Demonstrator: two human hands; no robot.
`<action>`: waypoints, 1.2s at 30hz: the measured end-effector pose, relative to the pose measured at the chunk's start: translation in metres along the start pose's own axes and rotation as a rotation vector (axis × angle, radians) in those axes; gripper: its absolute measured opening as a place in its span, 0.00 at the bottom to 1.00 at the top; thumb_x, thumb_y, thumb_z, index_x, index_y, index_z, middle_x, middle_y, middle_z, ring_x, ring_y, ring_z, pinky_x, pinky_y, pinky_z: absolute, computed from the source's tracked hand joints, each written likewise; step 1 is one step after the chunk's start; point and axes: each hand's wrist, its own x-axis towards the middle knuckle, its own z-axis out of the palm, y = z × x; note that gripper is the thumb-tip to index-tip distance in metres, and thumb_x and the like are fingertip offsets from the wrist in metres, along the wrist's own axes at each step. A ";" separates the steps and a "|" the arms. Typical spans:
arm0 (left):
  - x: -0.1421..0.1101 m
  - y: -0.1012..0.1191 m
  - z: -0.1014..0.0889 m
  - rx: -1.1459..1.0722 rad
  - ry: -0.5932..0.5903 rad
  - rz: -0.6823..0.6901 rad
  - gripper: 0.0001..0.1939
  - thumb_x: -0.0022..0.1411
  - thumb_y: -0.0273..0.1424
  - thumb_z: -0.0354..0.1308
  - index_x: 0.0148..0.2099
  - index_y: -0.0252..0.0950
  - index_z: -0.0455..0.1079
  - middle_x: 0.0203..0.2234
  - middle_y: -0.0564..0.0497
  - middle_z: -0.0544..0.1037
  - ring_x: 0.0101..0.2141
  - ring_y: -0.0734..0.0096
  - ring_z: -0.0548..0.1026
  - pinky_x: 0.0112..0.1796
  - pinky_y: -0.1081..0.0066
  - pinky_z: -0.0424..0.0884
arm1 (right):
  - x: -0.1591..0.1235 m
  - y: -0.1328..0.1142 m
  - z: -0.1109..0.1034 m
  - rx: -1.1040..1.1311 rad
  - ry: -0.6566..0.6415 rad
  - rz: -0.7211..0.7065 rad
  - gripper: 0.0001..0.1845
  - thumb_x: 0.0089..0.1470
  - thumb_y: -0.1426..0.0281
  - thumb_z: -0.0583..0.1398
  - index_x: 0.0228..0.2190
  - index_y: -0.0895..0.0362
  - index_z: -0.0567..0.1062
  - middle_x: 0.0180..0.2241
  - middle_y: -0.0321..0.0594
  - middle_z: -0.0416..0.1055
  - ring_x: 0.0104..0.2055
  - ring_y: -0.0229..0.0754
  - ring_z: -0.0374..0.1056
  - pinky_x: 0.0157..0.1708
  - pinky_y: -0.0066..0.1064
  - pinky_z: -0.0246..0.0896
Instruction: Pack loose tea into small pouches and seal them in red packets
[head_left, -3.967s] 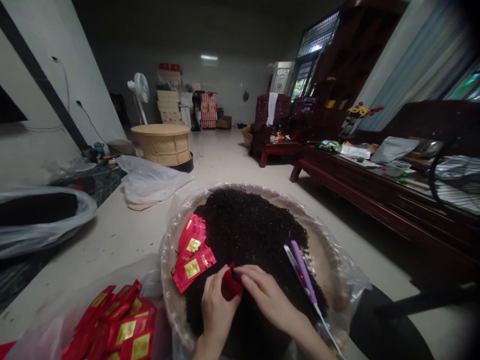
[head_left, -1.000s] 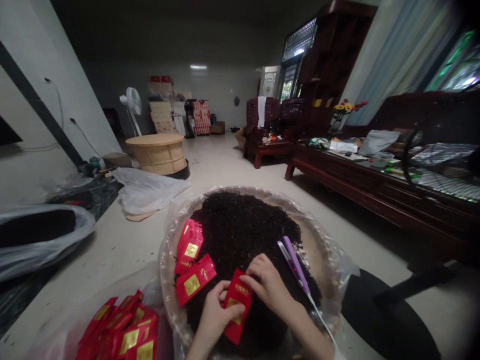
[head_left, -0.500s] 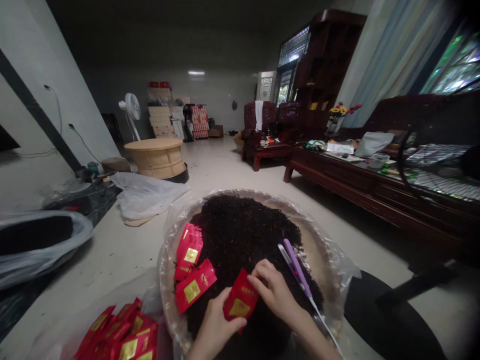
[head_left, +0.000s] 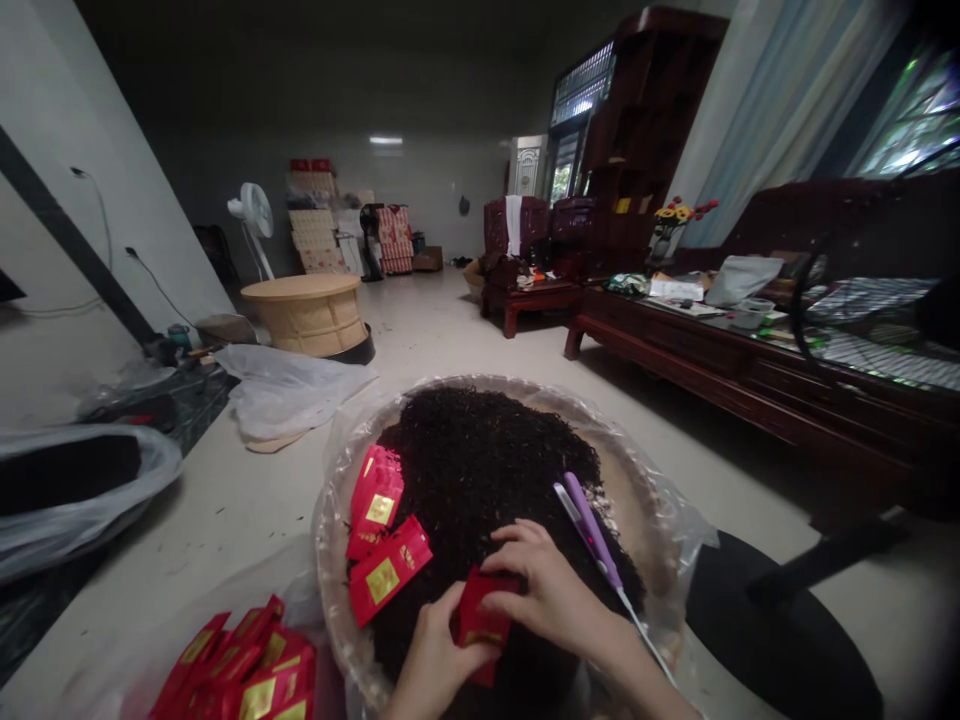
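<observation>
A red packet (head_left: pixel 482 622) with a gold label is held over the basket, tilted, its top edge partly hidden by fingers. My left hand (head_left: pixel 436 648) is closed on its lower left side. My right hand (head_left: pixel 546 588) is closed round its upper right side, thumb in front and fingers behind. Beneath them lies a heap of dark loose tea leaves (head_left: pixel 487 450) in a round, plastic-lined basket (head_left: pixel 651 480). Several flat red packets (head_left: pixel 390 570) lie on the basket's left side. A purple hair straightener (head_left: pixel 592 530) rests on the leaves right of my right hand.
A clear bag of red packets (head_left: pixel 255 660) stands at lower left. Farther left is a plastic-lined container (head_left: pixel 161 470) of dark contents. A black round stand base (head_left: pixel 780 640) sits at right, near a long wooden table (head_left: pixel 697 350). The straightener's white cord (head_left: pixel 646 640) trails toward me.
Four seconds ago the packet's mouth faced up between my hands; then it was turned label-forward. Since half a second ago, it has tipped and my right hand has moved over its top.
</observation>
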 end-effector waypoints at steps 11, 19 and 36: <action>-0.001 -0.007 0.007 -0.062 0.042 -0.029 0.18 0.39 0.26 0.68 0.38 0.33 0.76 0.23 0.57 0.75 0.27 0.70 0.68 0.28 0.76 0.63 | 0.003 0.002 0.003 0.102 -0.063 -0.083 0.11 0.56 0.69 0.60 0.23 0.51 0.78 0.25 0.36 0.77 0.49 0.49 0.68 0.57 0.50 0.48; 0.001 -0.015 0.012 -0.155 0.052 0.003 0.17 0.43 0.37 0.69 0.35 0.32 0.75 0.22 0.55 0.74 0.25 0.71 0.68 0.26 0.76 0.63 | 0.002 0.010 0.003 0.057 -0.072 -0.069 0.16 0.55 0.71 0.60 0.17 0.53 0.73 0.21 0.34 0.72 0.45 0.48 0.70 0.56 0.48 0.50; -0.005 0.002 0.014 -0.273 -0.098 -0.178 0.19 0.35 0.21 0.66 0.35 0.32 0.74 0.21 0.56 0.77 0.22 0.70 0.72 0.25 0.75 0.68 | 0.021 0.029 0.013 -0.011 0.253 -0.074 0.32 0.58 0.49 0.55 0.12 0.56 0.60 0.15 0.30 0.55 0.19 0.33 0.51 0.21 0.28 0.42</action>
